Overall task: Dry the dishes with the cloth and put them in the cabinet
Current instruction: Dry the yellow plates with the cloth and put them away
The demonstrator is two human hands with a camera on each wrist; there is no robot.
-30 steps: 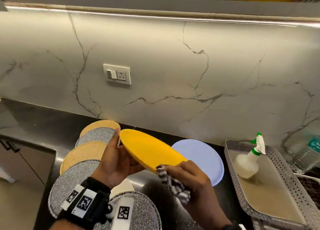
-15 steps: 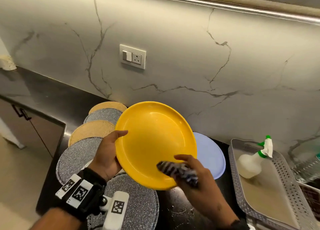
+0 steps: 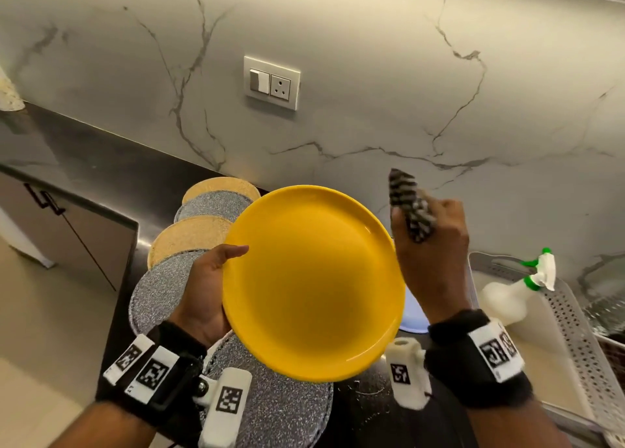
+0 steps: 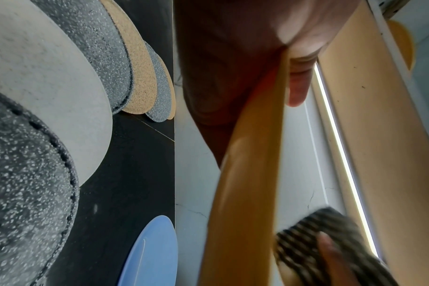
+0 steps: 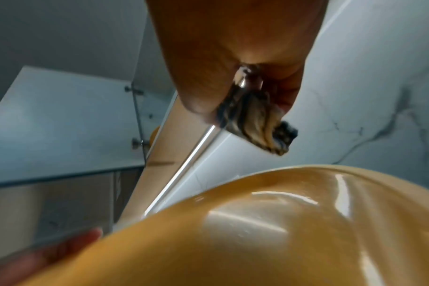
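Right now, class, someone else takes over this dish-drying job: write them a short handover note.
Left hand grips the yellow plate by its rim, tilted face-up above the counter.
Right hand clutches the striped cloth, lifted clear of the plate.
Blue plate lies on the counter, untouched.
Done: cannot tell whether the yellow plate is dry.
Left: shelve the yellow plate, then dry and shelve the blue one.

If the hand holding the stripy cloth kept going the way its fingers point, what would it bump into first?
Probably the marble wall. The right hand points up and away with the cloth, past the yellow plate's rim; depth is hard to judge.
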